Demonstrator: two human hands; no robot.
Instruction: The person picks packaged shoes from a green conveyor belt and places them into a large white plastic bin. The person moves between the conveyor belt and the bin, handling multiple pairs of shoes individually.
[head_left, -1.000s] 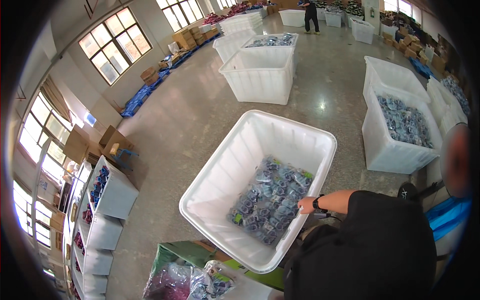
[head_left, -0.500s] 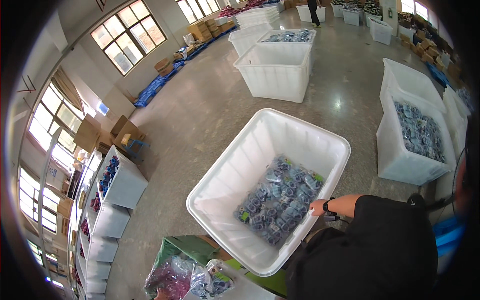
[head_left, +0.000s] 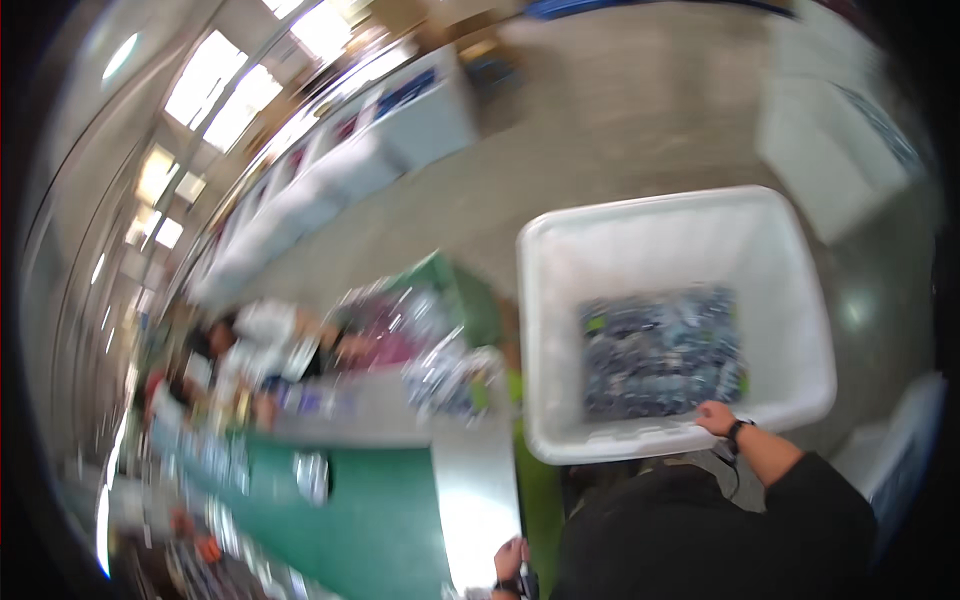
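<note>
The head view is blurred by motion. A white tub fills the centre right of the frame, its near rim running along the lower right, and the right hand lies on that rim with the fingers curled over the edge, grasping it; a dark band sits on the wrist. Packets, blue and dark, lie heaped in the tub's bottom, toward its near side. Bare grey floor opens above the tub, across the upper middle of the frame, with open room there. At the bottom edge, lower centre, the left hand shows beside a pale table end; whether its fingers are closed or loose I cannot tell. Against the earlier frames the view has swung: the tub now stands squarer and further right, the windows have slid to the upper left, and a long green table has come into the lower left. Left of the tub, touching or just beside it, a green box and shiny bags crowd that side. White bins line the upper left wall; another stands at upper right. Other people are at mid-left, too blurred to read.
</note>
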